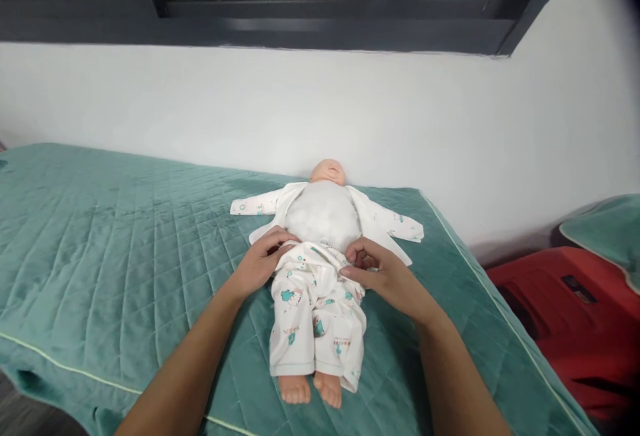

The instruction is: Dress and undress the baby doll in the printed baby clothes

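Green quilted cover (125,243) stretched below a white wall (200,103) and a dark window frame (325,26), and on it a doll (323,216) lay face up, head (327,172) toward twelve o'clock, feet (295,389) toward six. Its jacket (377,213) lay spread, sleeves (255,205) at nine and three. Patterned trousers (295,296) sat bunched at the waist. The person's hands were apart, one at each side of the waistband (320,247): the left hand (265,259) at ten o'clock on the trousers, fingers along the edge; the right hand (375,266) at two, thumb and fingers curled near the fabric. From where I stood, I could not tell how firmly either gripped. To my mind, the waistband called for small, even tugs, keeping both sides level without dragging the doll.
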Demonstrator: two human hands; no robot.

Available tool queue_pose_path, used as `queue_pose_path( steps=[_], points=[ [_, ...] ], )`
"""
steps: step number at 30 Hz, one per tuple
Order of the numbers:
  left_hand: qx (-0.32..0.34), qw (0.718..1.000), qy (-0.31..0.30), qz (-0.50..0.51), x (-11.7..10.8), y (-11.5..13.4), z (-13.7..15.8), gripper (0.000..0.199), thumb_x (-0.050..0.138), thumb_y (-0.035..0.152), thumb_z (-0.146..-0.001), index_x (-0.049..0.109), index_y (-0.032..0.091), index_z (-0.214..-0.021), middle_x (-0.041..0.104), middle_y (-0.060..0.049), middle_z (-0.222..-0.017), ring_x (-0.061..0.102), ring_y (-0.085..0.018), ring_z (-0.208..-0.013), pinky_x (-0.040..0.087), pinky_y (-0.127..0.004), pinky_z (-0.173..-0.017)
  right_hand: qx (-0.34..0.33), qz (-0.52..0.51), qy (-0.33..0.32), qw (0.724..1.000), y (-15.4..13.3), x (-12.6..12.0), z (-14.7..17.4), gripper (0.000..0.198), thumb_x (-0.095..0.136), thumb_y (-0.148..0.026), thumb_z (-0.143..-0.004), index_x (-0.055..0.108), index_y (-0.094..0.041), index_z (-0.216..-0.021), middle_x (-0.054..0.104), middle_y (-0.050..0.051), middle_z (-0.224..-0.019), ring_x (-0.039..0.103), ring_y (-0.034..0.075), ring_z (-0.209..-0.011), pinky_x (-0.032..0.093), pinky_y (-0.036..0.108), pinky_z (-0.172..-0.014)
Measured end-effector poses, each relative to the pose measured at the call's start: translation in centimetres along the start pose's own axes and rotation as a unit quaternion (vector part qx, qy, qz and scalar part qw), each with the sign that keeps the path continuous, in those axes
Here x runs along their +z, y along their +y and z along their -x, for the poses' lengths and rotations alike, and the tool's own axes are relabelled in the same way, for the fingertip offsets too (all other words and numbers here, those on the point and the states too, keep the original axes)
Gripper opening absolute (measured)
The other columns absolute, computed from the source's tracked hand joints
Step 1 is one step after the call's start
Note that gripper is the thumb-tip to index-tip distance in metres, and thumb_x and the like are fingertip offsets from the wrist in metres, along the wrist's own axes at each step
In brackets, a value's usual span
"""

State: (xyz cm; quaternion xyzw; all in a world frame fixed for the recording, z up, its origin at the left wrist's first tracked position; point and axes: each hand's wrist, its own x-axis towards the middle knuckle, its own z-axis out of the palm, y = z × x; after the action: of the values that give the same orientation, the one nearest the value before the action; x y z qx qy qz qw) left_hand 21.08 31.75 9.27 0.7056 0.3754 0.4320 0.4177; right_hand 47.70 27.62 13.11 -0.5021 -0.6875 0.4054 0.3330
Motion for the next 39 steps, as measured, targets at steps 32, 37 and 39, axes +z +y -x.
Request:
queue_pose_path(
  steps=[32, 37, 39],
  points=[
    [-0.025, 0.994, 0.107, 0.014, 0.8, -1.0, -0.4, 0.021, 0.059, 0.039, -0.087, 0.063, 0.019, -0.082, 0.059, 0.001, -0.081, 0.053, -0.013, -0.078, 0.041, -0.024, -0.073, -0.119, -0.090, -0.051, 0.988, -0.8, 1.4, 0.1, 0.040, 0.069, -0.038, -0.086, 0.046, -0.016, -0.062, 0.048, 0.002, -0.089, 0.048, 0.015, -0.084, 0.036, 0.029, -0.077],
    [-0.072, 0.984, 0.161, -0.004, 0.6, -1.0, -0.4, 0.023, 0.058, 0.043, -0.086, 0.064, 0.020, -0.084, 0.061, 0.001, -0.081, 0.054, -0.014, -0.079, 0.041, -0.024, -0.075, 0.039, -0.228, 0.036, 0.972, 1.7, 0.5, -0.5, 0.043, 0.065, -0.052, -0.086, 0.047, -0.018, -0.066, 0.040, -0.003, -0.064, 0.035, 0.011, -0.058, 0.027, 0.025, -0.055],
    [-0.098, 0.979, 0.178, 0.001, 0.6, -1.0, -0.5, 0.027, 0.059, 0.046, -0.084, 0.064, 0.020, -0.085, 0.062, 0.001, -0.079, 0.054, -0.014, -0.076, 0.042, -0.024, -0.073, 0.082, -0.256, 0.081, 0.960, 2.5, 0.6, -0.9, 0.045, 0.068, -0.055, -0.082, 0.047, -0.018, -0.067, 0.040, -0.004, -0.062, 0.033, 0.010, -0.056, 0.025, 0.025, -0.053]
  ],
)
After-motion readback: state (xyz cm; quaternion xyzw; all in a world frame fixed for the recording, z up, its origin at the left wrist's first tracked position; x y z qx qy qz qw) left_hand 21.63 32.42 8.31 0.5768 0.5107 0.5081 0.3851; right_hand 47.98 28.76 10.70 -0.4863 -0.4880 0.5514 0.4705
